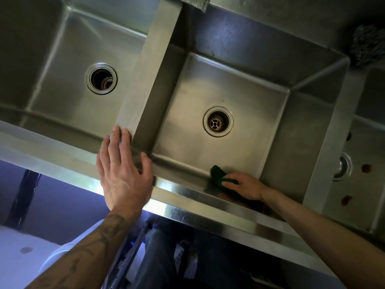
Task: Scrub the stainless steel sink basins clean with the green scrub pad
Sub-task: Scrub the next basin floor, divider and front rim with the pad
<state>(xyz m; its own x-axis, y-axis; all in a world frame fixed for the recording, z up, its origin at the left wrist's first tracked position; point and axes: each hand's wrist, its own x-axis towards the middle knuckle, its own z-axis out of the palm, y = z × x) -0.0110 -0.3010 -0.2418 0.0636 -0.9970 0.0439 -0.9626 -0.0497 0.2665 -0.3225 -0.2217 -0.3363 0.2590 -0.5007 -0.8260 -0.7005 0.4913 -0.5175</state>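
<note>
A stainless steel sink fills the view, with a left basin [68,49] and a middle basin [250,97], each with a round drain. Low inside the middle basin, my right hand [244,185] grips the green scrub pad [218,176] and presses it against the near wall where it meets the floor. My left hand [123,170] lies flat with straight fingers on the front rim [62,151], at the near end of the divider [150,76] between the two basins. It holds nothing.
A third basin [358,167] with its own drain and reddish spots lies at the right. A steel wool ball [366,46] sits at the back right rim. A grey cloth [193,2] hangs at the top edge. Floor and my legs show below the rim.
</note>
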